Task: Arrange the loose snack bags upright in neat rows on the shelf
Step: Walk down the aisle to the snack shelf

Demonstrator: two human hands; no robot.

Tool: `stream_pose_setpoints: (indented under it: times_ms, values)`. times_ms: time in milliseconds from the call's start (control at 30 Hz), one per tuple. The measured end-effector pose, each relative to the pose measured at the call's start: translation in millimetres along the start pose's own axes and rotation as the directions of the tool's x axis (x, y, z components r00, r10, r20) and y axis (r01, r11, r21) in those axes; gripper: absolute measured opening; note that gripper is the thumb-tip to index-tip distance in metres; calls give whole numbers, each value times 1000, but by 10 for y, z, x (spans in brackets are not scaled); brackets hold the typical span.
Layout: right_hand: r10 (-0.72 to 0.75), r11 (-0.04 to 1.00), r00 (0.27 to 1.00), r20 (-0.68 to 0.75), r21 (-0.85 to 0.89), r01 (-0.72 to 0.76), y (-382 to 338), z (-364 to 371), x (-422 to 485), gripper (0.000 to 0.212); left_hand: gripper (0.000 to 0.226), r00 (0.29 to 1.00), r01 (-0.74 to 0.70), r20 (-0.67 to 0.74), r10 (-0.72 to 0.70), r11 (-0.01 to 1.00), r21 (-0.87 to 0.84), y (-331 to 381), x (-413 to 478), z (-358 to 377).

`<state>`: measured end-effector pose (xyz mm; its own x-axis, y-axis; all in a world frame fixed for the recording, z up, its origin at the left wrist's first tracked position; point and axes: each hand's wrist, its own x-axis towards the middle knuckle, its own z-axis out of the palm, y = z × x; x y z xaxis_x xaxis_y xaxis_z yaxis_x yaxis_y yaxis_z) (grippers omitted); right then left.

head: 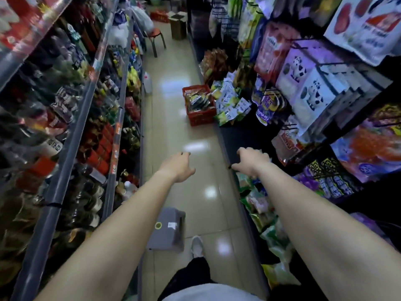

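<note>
Head view, hands: left hand (178, 166), right hand (251, 161) hung slack, empty.
Snack bags (230, 107): looked light, slippery; pinch top seams.

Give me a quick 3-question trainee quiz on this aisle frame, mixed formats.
1. True or false: the left hand holds a snack bag.
2. Where is the red basket? A) on the floor beside the loose snack bags B) on an upper shelf C) on a counter
3. Fill in: the stool nearest the person's shoe is ____ in colour.
Key: 1 false; 2 A; 3 grey.
</note>
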<state>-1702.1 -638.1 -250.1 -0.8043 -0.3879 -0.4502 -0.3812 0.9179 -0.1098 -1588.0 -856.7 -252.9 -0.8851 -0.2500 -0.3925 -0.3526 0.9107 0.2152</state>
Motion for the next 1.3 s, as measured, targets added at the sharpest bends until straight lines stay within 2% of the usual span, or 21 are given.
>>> stream_pose_setpoints:
  times_ms: [233,500,867,967,1067,1300]
  values:
    - [86,992,996,-35,99,-82,-20,-650,959,66,68,997,-77,12,77,997,19,-74,1298,-719]
    - [167,979,986,2,121,-166,294,-984,2065,64,70,989,-142,56,140,989,34,116,2661,-1065]
    - [165,966,985,44,194,-171,680,-1447,3289,67,70,976,-199,109,187,974,112,691,4020,-1431]
    - [208,948,976,65,232,-218,845,-1478,3371,64,67,955,-272,175,240,942,194,909,4240,-1408]
    - [293,919,954,66,254,-300,1052,-1483,3371,58,64,931,-336,215,295,923,186,1153,4487,-1398]
    - [545,763,836,73,371,-530,1316,-1493,3092,59,69,793,-595,336,508,763,251,1662,4908,-1417]
